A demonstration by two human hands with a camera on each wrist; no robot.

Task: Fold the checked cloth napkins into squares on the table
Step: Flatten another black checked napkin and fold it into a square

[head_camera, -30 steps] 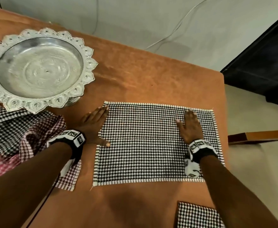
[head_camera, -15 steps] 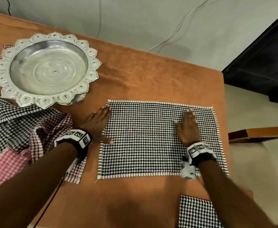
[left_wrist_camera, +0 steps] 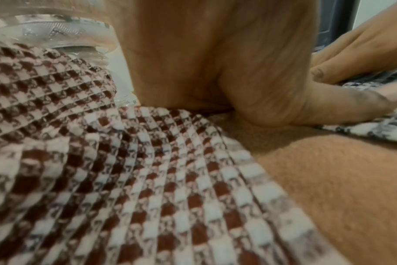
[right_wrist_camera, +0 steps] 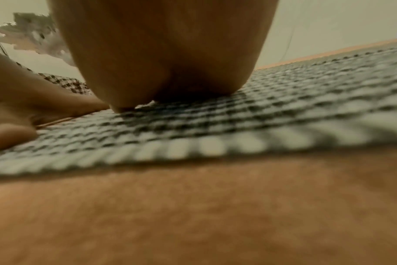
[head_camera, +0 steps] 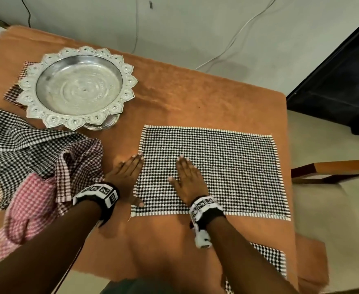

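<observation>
Black-checked napkin [head_camera: 227, 172] lay flat on orange table [head_camera: 195, 98], right hand [head_camera: 190, 181] pressed on it with fingers straight and together, left hand [head_camera: 127, 177] flat at its left edge, thumb splayed onto it.

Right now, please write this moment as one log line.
step: smoothing | black checked napkin: flat, unfolded | left hand: flat at its left edge | right hand: flat on it | unfolded pile: left, beside silver tray

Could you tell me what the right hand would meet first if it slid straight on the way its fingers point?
Only more of the black checked napkin under the right hand, up to its far striped hem, then bare table; that way looks free.
</observation>
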